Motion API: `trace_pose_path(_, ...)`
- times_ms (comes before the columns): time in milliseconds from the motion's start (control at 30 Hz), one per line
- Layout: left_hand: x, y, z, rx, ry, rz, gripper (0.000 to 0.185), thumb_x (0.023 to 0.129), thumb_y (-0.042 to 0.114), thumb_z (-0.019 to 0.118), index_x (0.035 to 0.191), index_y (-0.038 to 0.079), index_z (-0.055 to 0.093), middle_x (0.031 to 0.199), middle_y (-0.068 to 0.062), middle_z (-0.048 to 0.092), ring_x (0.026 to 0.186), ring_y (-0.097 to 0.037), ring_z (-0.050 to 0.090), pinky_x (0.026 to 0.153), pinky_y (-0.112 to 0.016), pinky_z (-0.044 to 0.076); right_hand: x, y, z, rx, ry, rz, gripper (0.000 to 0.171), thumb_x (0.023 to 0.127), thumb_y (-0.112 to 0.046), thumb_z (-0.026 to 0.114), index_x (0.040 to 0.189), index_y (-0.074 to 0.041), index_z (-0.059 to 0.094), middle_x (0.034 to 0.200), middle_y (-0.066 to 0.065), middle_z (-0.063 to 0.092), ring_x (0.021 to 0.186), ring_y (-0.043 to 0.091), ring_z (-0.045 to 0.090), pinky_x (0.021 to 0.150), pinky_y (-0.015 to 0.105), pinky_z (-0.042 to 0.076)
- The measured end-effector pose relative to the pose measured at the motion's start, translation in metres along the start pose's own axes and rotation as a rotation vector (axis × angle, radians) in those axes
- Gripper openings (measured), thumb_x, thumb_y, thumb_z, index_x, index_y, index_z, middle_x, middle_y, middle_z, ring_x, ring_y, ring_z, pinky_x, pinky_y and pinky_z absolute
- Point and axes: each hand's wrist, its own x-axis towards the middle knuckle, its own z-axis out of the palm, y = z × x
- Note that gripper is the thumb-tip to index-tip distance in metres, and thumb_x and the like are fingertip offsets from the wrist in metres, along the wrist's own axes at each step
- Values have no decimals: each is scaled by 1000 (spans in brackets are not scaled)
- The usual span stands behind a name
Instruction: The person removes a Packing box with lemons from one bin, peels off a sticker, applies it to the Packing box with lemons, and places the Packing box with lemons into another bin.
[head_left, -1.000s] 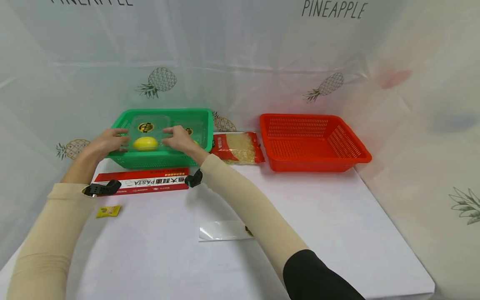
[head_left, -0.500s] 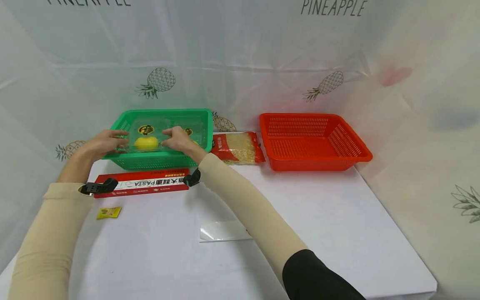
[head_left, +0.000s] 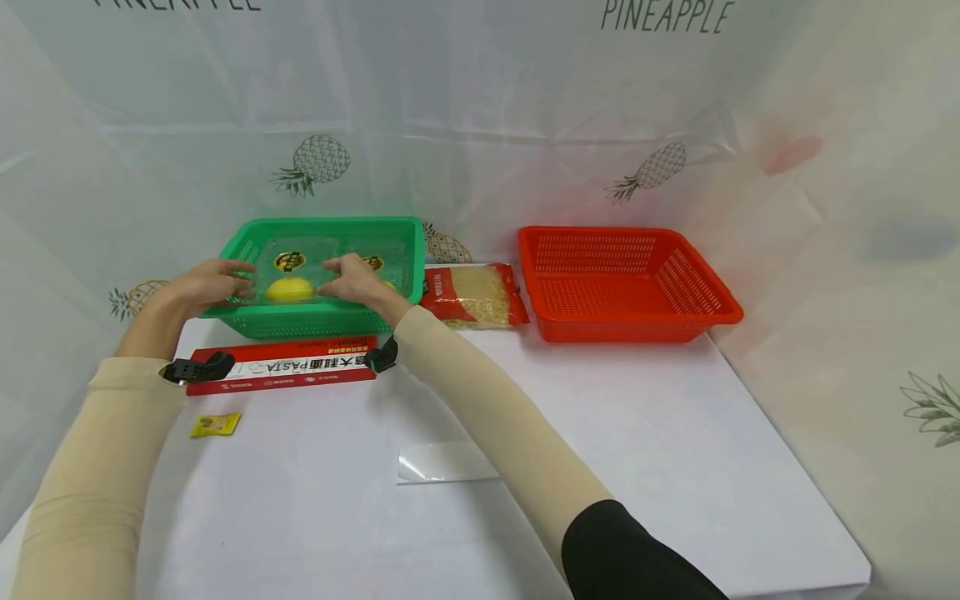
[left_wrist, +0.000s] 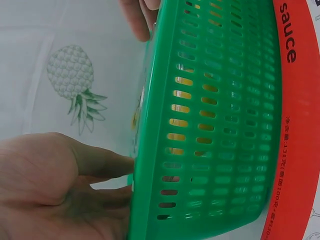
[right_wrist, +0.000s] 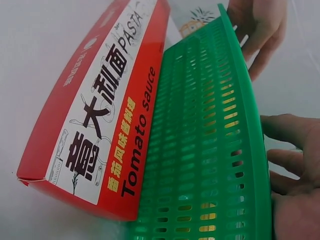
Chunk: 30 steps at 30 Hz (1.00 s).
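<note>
Inside the green basket (head_left: 322, 319) sits a clear plastic box with a dark-and-gold label (head_left: 289, 261). A yellow oval thing like a lemon (head_left: 290, 290) shows at its front. My left hand (head_left: 206, 285) reaches over the basket's left rim, fingers stretched toward that box. From the front right my right hand (head_left: 354, 279) reaches in, thumb pointing left beside the box, its lower fingers hidden. A second clear box with a similar label (head_left: 373, 262) lies behind and right of it, partly covered. Both wrist views show the basket wall hiding the fingertips.
A red pasta box (head_left: 285, 365) lies against the basket's front, a small yellow packet (head_left: 216, 424) before it. Right of the basket is a red-and-clear pasta bag (head_left: 476, 296), then a red basket (head_left: 615, 327). A clear flat package (head_left: 446, 462) lies under my right forearm.
My left hand has shifted slightly left, and its fingers have straightened a little. My right hand stays nearly in place. The boxes and baskets have not visibly moved.
</note>
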Motion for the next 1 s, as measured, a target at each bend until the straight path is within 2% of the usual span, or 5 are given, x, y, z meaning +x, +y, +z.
trace_pose_path(200, 2, -1, 2, 0, 24, -27, 57, 105, 13, 32, 152, -11, 9, 140, -39, 31, 112, -43, 45, 77, -28, 51, -1, 1, 3, -30, -13, -3, 60, 90, -26, 73, 144, -17, 50, 147, -5, 52, 128, 12, 53, 92, 24, 51)
trace_pose_path(600, 9, 1, 7, 46, 43, -46, 57, 104, 14, 31, 153, -8, 11, 142, -38, 23, 93, -31, 50, 69, -31, 47, -2, 4, 1, -2, -22, -21, 62, 90, -30, 72, 145, -13, 49, 147, -4, 52, 125, 13, 58, 95, 23, 52)
trace_pose_path(700, 9, 5, 8, 50, 41, -42, 58, 106, 19, 30, 153, -7, 9, 146, -39, 21, 97, -34, 53, 73, -34, 49, -3, 6, -2, 85, -33, -31, 61, 90, -27, 71, 144, -10, 49, 147, 1, 52, 116, 18, 64, 91, 25, 54)
trace_pose_path(800, 8, 8, 8, 45, 41, -42, 61, 107, 26, 29, 154, -5, 7, 152, -40, 14, 120, -47, 46, 88, -45, 52, -6, 6, -7, 152, -43, -32, 60, 91, -24, 70, 145, -8, 48, 146, 5, 52, 113, 23, 66, 90, 27, 56)
trace_pose_path(1000, 3, 14, 8, 98, 82, -2, 73, 105, 46, 28, 154, -4, 8, 155, -40, 8, 138, -59, 18, 110, -70, 25, -13, 4, -17, 205, -91, -36, 63, 91, -27, 70, 146, -8, 46, 147, 7, 51, 117, 27, 64, 92, 29, 56)
